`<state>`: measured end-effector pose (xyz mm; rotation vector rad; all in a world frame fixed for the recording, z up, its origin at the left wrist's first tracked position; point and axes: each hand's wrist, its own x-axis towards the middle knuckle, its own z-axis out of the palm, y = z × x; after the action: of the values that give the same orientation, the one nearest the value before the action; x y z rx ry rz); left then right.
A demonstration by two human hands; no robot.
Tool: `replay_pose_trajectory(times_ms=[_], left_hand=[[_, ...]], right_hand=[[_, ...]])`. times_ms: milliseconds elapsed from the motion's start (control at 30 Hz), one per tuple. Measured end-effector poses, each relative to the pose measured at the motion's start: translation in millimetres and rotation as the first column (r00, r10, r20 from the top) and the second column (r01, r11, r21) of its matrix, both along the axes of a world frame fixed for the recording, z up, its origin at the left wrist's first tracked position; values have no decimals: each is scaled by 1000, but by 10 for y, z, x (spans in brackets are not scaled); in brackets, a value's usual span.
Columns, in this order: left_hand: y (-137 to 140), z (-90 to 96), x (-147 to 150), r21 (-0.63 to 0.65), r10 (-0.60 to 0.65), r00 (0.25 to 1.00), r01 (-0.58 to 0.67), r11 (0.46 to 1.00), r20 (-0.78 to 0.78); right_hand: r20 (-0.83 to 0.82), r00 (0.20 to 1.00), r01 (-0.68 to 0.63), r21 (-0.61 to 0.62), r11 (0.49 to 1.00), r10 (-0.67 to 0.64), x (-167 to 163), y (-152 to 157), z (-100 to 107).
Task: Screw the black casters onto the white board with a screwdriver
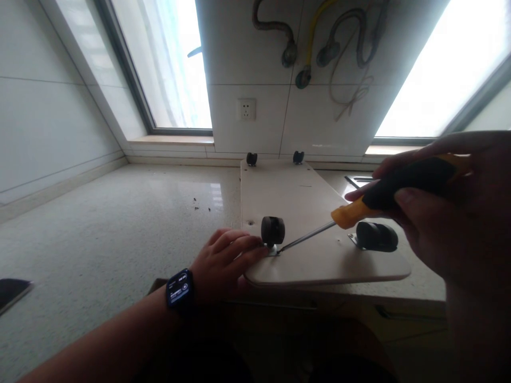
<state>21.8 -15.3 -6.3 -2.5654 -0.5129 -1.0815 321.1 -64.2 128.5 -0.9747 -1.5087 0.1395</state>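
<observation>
My right hand (443,223) is wrapped round the yellow-and-black handle of a screwdriver (348,213). Its steel shaft slants down to the left, and the tip meets a screw at the base plate of a black swivel caster (273,230). My left hand (227,258) lies over the near left corner of a pale board (275,197), its fingertips pressed against that caster's plate and its thumb mostly hidden by the edge. Another black caster (377,236) stands at the near right corner. Two smaller-looking casters, a left one (251,159) and a right one (298,157), stand at the far end.
The board rests on a speckled stone countertop (120,229), its near edge by the counter's front. Small dark bits (196,208) lie left of it. A dark flat object (14,292) is at far left. Behind are a wall socket (246,109) and hoses (275,25).
</observation>
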Motion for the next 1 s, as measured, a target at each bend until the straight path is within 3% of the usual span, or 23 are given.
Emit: replay_pose_trajectory(times_ms=[100, 267, 400, 533, 667, 800, 1000], left_hand=[[-12, 12, 13, -7, 5, 1000, -5, 1000, 8], [-29, -13, 29, -39, 32, 999, -31, 999, 7], [-51, -65, 52, -70, 52, 998, -49, 996, 39], [-78, -111, 93, -86, 66, 995, -59, 995, 78], [-98, -176, 138, -110, 89, 987, -75, 991, 132], [-100, -217, 154, -127, 115, 980, -95, 987, 161], [-84, -184, 154, -111, 72, 986, -56, 992, 150]], right_hand=[[116, 993, 33, 33, 999, -36, -17, 12, 56], [315, 949, -42, 97, 994, 9, -108, 67, 240], [414, 905, -111, -4, 994, 103, -222, 163, 410], [391, 896, -173, -131, 976, 211, -336, 277, 513], [373, 903, -132, -232, 964, 213, -422, 351, 631], [500, 829, -82, -335, 939, 251, -425, 352, 766], [583, 766, -64, -349, 935, 270, -403, 353, 866]])
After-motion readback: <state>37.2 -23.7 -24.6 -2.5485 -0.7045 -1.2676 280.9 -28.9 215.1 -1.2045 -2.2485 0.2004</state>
